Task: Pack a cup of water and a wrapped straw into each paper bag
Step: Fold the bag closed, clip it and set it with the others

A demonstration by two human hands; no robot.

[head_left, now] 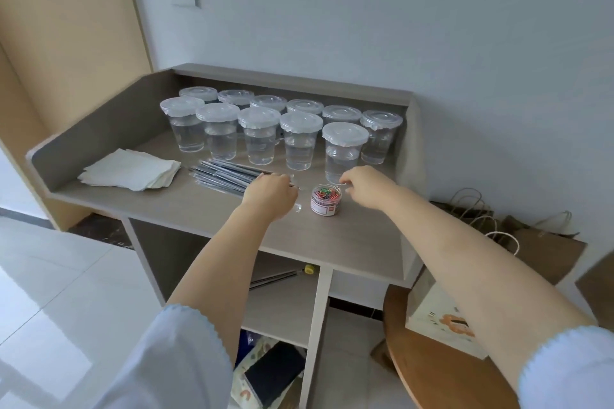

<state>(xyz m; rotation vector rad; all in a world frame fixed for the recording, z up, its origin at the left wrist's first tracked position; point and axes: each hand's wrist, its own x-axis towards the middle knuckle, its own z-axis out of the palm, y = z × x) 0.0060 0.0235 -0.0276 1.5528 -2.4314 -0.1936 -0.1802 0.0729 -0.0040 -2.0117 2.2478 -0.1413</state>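
I see left hand [269, 192] curled at the straws [229, 177], grip unclear; right hand [367, 185] pinching near the 3 o'clock cup [344, 153], hold unclear. Cups: thin, sloshy, lidded, so take mid-wall. Straws light, slippery. Bags [538, 247] on floor, 4 o'clock.

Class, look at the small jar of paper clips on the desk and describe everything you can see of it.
The jar of paper clips is a small, clear, round tub, plastic by the look of it, standing upright near the front of the grey desk top. It is filled with clips in mixed colours, and a white label with red print wraps its lower part. It stands between the two hands, the left hand beside it and the right hand just behind; neither clearly touches it. Whether it has a lid cannot be told.
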